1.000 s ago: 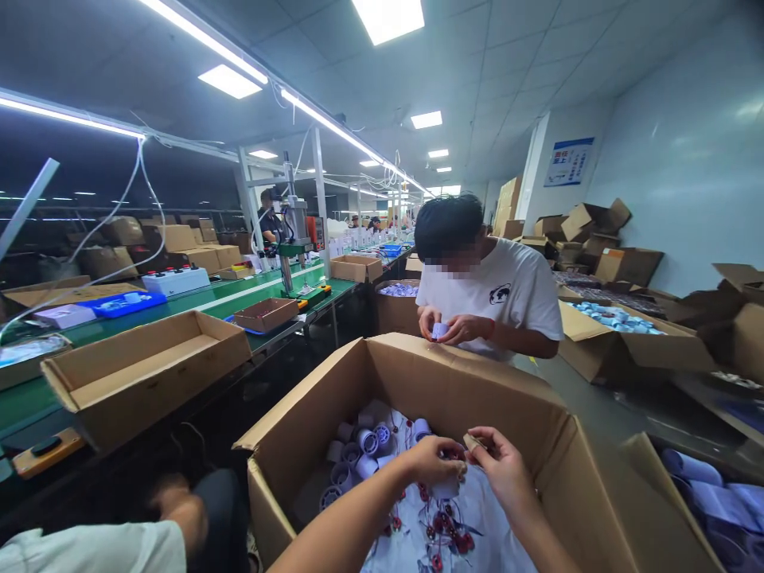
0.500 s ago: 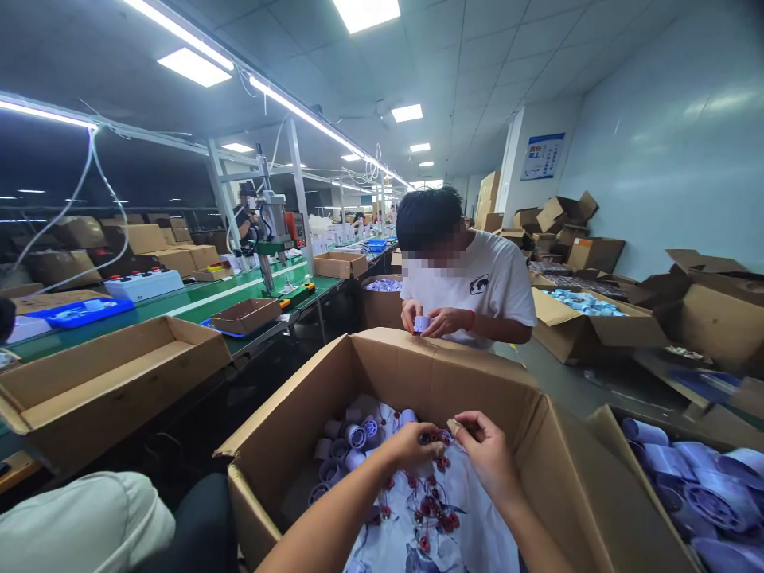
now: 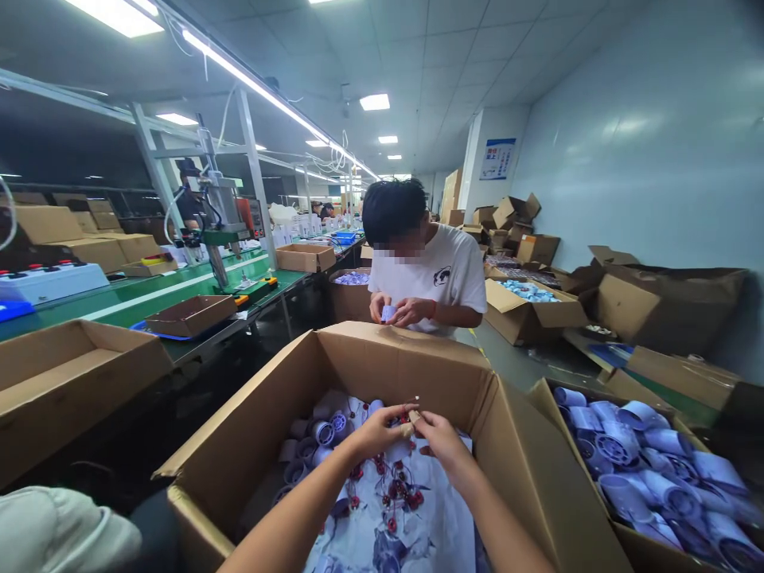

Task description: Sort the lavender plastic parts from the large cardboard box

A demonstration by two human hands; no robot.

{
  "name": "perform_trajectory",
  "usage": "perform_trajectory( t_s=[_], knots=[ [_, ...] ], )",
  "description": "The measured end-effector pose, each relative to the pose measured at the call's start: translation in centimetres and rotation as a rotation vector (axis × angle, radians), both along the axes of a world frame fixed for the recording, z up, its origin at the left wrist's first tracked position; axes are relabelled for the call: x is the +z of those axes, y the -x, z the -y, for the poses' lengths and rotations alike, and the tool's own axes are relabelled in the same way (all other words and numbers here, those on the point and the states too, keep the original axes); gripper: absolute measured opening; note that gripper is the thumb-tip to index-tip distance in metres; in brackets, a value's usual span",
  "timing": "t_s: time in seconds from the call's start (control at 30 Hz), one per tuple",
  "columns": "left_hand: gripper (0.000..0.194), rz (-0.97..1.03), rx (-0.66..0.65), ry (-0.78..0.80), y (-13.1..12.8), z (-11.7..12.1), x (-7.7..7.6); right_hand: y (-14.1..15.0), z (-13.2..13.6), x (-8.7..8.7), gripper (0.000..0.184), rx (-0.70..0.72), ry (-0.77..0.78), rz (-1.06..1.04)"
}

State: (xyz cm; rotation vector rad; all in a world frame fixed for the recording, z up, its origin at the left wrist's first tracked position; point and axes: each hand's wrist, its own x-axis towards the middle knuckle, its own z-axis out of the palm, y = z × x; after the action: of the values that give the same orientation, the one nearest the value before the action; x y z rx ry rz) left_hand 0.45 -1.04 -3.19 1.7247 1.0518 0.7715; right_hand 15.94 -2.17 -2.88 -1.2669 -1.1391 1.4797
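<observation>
My left hand (image 3: 382,430) is closed over the big cardboard box (image 3: 406,362), pinching a small red wired part (image 3: 411,408) whose thin lead sticks up past the fingertips. My right hand (image 3: 442,442) meets it from the right, thumb and fingers pressed together at the same spot; what they grip is hidden. Tan covers wrap some fingertips. Beneath both hands, several small red parts with wires (image 3: 394,489) lie tangled on a white sheet (image 3: 445,509). Pale purple plastic cylinders (image 3: 324,434) are heaped along the box's left side.
A co-worker (image 3: 445,267) across the box holds a purple cylinder (image 3: 387,313). On the right stands a carton of purple cylinders (image 3: 638,446). To the left are a long open carton (image 3: 77,382) and a green workbench (image 3: 140,294) with a press (image 3: 220,207).
The view has turned to the right, bringing more of the right carton into sight. My hands have come closer together, and their fingertips now meet.
</observation>
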Motion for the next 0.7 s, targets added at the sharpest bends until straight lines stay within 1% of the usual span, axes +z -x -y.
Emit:
perform_trajectory(
  t_s=[0.07, 0.2, 0.27, 0.4, 0.43, 0.47, 0.57, 0.63, 0.7],
  knots=[
    [0.056, 0.009, -0.031, -0.016, 0.0, 0.1, 0.2, 0.4, 0.5, 0.3, 0.039, 0.048, 0.042, -0.061],
    [0.057, -0.013, -0.056, -0.016, 0.3, 0.2, 0.4, 0.7, 0.7, 0.4, 0.043, 0.034, 0.074, -0.157],
    [0.059, -0.018, -0.037, -0.031, 0.3, 0.1, 0.2, 0.7, 0.4, 0.1, 0.042, -0.002, 0.076, -0.186],
    [0.076, -0.072, 0.067, -0.008, 0.4, -0.4, -0.5, 0.2, -0.3, -0.4, 0.04, -0.142, 0.038, -0.32],
    [0.075, -0.091, 0.092, 0.01, 0.5, -0.6, -0.7, 0.1, -0.4, -0.5, 0.04, -0.181, 0.022, -0.372],
    [0.07, -0.096, 0.108, 0.022, 0.5, -0.6, -0.8, 0.0, -0.5, -0.5, 0.04, -0.217, 0.008, -0.424],
    [0.051, 0.006, 0.095, 0.049, 0.0, -0.4, -1.0, 0.2, -0.3, -0.4, 0.04, -0.276, 0.006, -0.548],
    [0.051, 0.138, 0.084, 0.108, -0.8, 0.1, -1.0, 0.5, -0.1, -0.2, 0.039, -0.286, 0.009, -0.623],
    [0.054, 0.254, 0.098, 0.217, -1.5, 0.7, -0.8, 0.8, 0.1, 0.2, 0.037, -0.305, -0.004, -0.699]
  ],
)
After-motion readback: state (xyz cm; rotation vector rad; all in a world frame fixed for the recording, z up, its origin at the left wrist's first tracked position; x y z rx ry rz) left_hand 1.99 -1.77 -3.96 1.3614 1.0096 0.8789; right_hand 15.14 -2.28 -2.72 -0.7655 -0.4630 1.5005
